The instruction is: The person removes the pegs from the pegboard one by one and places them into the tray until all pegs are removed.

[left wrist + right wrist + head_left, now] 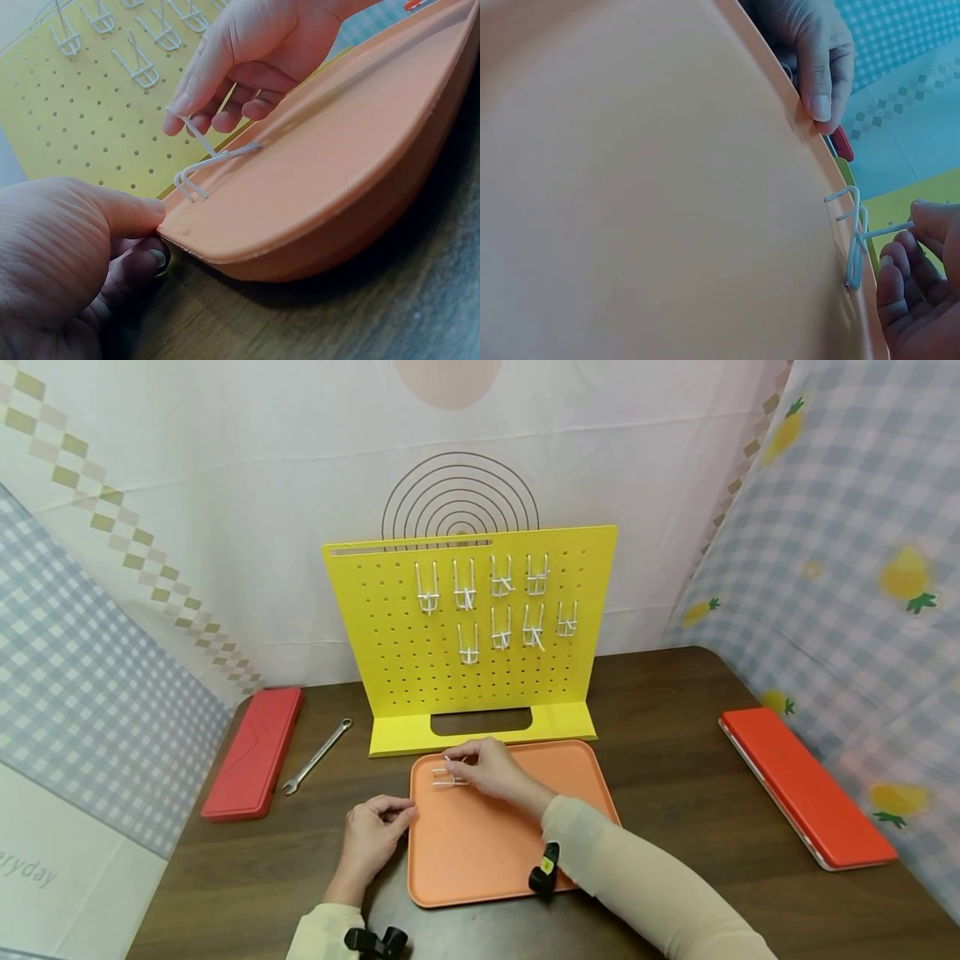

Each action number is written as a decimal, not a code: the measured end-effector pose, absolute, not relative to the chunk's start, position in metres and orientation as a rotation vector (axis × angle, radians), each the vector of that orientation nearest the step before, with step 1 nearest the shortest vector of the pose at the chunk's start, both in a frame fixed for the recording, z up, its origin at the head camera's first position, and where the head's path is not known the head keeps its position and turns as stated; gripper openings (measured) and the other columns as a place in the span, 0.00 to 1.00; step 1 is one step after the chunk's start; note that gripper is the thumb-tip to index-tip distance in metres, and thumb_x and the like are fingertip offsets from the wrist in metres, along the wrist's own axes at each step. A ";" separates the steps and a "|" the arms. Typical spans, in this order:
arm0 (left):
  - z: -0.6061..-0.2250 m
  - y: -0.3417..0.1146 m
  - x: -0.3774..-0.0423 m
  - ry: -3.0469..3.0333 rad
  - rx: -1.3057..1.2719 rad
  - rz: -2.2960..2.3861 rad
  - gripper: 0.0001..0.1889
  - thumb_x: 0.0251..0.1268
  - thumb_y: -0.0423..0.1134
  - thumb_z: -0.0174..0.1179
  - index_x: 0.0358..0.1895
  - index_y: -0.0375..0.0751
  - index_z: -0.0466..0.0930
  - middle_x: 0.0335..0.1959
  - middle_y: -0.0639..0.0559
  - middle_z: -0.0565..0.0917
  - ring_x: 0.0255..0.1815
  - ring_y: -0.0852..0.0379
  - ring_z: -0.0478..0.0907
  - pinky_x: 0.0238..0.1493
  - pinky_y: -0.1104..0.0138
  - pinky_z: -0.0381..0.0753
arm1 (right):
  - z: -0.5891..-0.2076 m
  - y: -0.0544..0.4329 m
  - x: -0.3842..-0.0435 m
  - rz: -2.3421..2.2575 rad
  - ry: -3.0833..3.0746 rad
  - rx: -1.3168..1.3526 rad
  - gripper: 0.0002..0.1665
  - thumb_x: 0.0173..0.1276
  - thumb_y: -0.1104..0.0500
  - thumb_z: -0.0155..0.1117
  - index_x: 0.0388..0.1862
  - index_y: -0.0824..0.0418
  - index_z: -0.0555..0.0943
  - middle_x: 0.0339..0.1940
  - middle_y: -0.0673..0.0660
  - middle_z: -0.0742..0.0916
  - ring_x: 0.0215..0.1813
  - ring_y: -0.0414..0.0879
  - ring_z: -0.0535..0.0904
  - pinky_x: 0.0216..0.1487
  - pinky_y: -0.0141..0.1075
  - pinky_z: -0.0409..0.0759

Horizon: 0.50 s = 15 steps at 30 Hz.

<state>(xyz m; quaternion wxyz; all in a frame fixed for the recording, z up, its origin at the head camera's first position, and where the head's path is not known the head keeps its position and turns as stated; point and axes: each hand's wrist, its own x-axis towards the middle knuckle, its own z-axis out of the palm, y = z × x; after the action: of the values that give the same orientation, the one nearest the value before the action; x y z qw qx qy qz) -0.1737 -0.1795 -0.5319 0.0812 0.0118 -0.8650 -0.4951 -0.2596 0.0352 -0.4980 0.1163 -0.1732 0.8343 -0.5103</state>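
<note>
My right hand (493, 767) pinches the prong of a white wire pegboard hook (199, 166) between thumb and fingertips. The hook is over the far left corner of the orange tray (480, 852), its bent ends pointing down at the tray surface in the left wrist view. At the tray's left side, my left hand (375, 833) grips the rim, thumb on top and fingers curled at the outer edge. Behind the tray stands a yellow pegboard (405, 652), with several similar white hooks (465, 597) hanging in two rows on its upper part.
To the left lie a combination wrench (318, 756) and a red case (255, 752) on the dark wooden table (652, 710). A flat red-orange box (802, 785) lies on the right. Patterned cloths (300, 527) hang behind and at both sides.
</note>
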 end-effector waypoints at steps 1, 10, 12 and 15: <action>-0.532 -0.180 -0.174 -2.582 0.034 -1.478 0.03 0.55 0.34 0.70 0.33 0.42 0.88 0.28 0.52 0.86 0.24 0.62 0.79 0.25 0.72 0.77 | -0.497 0.036 -0.259 -1.505 2.437 -0.505 0.14 0.67 0.55 0.66 0.49 0.56 0.86 0.37 0.46 0.86 0.29 0.42 0.78 0.27 0.34 0.78; -0.531 -0.180 -0.172 -2.581 0.024 -1.461 0.03 0.55 0.34 0.70 0.33 0.42 0.88 0.28 0.53 0.85 0.24 0.62 0.78 0.25 0.71 0.77 | -0.491 0.053 -0.262 -1.591 2.415 -0.509 0.12 0.66 0.57 0.67 0.47 0.55 0.86 0.36 0.48 0.87 0.27 0.47 0.78 0.23 0.36 0.76; -0.531 -0.180 -0.172 -2.581 0.019 -1.462 0.03 0.56 0.34 0.70 0.33 0.42 0.88 0.28 0.53 0.85 0.24 0.62 0.78 0.25 0.71 0.77 | -0.487 0.061 -0.264 -1.607 2.439 -0.512 0.13 0.65 0.58 0.67 0.48 0.57 0.86 0.36 0.49 0.87 0.27 0.46 0.78 0.23 0.35 0.76; -0.532 -0.180 -0.173 -2.579 0.013 -1.461 0.03 0.56 0.34 0.70 0.33 0.42 0.88 0.28 0.53 0.85 0.24 0.62 0.78 0.25 0.71 0.77 | -0.479 0.077 -0.269 -1.612 2.521 -0.507 0.13 0.65 0.59 0.67 0.48 0.59 0.86 0.37 0.49 0.87 0.32 0.42 0.78 0.27 0.34 0.77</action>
<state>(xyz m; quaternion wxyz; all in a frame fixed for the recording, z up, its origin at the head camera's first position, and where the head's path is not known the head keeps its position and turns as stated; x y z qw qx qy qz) -0.1725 -0.1799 -0.5316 0.0887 0.0044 -0.8667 -0.4908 -0.2692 0.0771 -0.4788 0.0532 -0.1669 0.8296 -0.5302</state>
